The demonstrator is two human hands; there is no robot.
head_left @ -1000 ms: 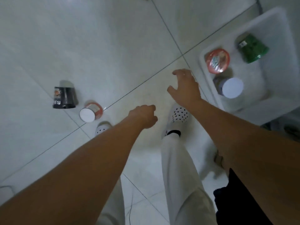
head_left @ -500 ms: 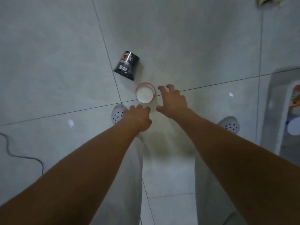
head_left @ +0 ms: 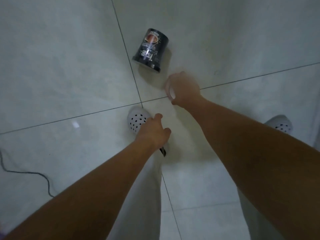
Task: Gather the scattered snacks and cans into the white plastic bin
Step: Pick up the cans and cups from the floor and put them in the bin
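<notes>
Pickup under way: my right hand point(head_left: 183, 88) is low at the floor point(head_left: 69, 66), fingers wrapped from above round the pink-rimmed can point(head_left: 170, 91), only its white end showing, a grip that should lift straight up. Left hand point(head_left: 154, 133) loosely curled, holding nothing, above my shoe point(head_left: 136, 121), free for the black cup point(head_left: 150, 49) lying sideways just beyond. White bin out of view

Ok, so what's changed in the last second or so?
The right hand swung from near the white bin over to the pink cup and now grips it from above. The view turned with it, so the bin is out of frame. The black cup lies untouched on the floor; the left hand stays empty.
</notes>
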